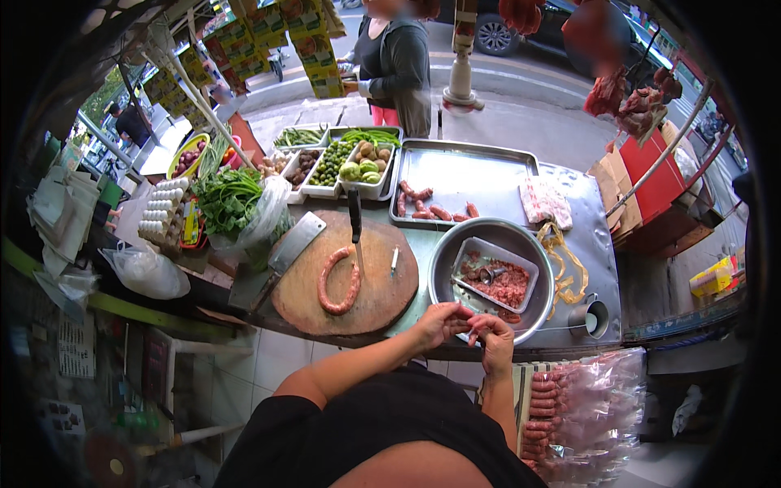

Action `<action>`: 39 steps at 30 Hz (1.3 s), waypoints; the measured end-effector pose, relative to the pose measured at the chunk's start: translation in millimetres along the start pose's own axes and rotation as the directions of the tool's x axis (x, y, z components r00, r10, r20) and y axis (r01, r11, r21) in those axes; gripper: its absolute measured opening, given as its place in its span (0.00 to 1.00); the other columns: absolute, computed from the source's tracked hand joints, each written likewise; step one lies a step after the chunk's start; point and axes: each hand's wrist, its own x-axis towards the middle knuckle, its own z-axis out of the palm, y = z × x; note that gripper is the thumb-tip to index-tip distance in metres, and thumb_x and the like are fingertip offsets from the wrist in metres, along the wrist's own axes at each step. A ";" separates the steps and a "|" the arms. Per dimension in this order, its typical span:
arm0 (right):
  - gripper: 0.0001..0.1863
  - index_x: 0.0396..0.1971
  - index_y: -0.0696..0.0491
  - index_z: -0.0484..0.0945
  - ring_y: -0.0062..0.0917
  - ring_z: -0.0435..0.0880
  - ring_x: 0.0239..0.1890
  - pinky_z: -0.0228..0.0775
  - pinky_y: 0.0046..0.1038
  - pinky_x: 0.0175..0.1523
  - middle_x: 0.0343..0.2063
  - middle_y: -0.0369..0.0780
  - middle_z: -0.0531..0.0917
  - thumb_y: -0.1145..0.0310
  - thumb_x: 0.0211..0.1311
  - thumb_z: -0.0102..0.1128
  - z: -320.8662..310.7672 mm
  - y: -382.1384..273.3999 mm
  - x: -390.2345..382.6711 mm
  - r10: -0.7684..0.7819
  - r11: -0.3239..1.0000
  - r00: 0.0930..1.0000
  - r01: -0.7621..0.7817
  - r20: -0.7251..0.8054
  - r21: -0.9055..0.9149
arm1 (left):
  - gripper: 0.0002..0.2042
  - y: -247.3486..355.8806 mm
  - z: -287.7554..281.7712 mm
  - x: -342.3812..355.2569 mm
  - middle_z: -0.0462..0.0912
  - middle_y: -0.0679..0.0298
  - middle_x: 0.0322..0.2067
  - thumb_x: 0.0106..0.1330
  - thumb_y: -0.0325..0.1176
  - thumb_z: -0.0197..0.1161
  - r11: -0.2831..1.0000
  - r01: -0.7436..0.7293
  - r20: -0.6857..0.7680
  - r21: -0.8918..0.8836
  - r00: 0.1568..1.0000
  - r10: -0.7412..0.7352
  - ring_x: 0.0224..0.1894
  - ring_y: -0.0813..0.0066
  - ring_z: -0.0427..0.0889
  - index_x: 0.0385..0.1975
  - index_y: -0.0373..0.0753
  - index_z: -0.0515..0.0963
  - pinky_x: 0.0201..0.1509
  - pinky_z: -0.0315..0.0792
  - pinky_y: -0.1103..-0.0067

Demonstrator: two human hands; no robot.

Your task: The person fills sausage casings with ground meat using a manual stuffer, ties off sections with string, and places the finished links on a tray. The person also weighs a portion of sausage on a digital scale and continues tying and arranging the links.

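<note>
My left hand (441, 324) and my right hand (493, 342) meet over the near rim of a steel bowl (441, 262), fingers closed around something small and pinkish that I cannot make out. The bowl holds a plastic tub (530, 285) of ground meat (508, 293) with a metal piece (488, 275) in it. A coiled sausage (325, 297) lies on the round wooden board (386, 317) to the left, beside an upright black-handled knife (355, 215), a small white stick (394, 259) and a cleaver (297, 240). Short sausages (439, 213) lie on a steel tray (464, 159) behind.
Vegetable trays (333, 167), leafy greens (224, 203) and eggs (163, 207) fill the back left. A metal cup (596, 319) stands right. Bagged sausages (553, 407) lie lower right. Meat hangs (634, 110) upper right. A person (399, 73) stands across the counter.
</note>
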 end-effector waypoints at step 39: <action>0.31 0.68 0.51 0.63 0.14 0.78 0.37 0.77 0.20 0.41 0.56 0.38 0.77 0.77 0.65 0.59 155.5 77.1 49.8 0.331 0.837 0.901 -0.143 0.280 -0.528 | 0.12 152.6 -133.4 -190.0 0.73 0.70 0.28 0.55 0.26 0.73 0.286 -0.084 -0.104 0.955 0.805 0.584 0.35 0.84 0.69 0.32 0.36 0.74 0.40 0.68 0.83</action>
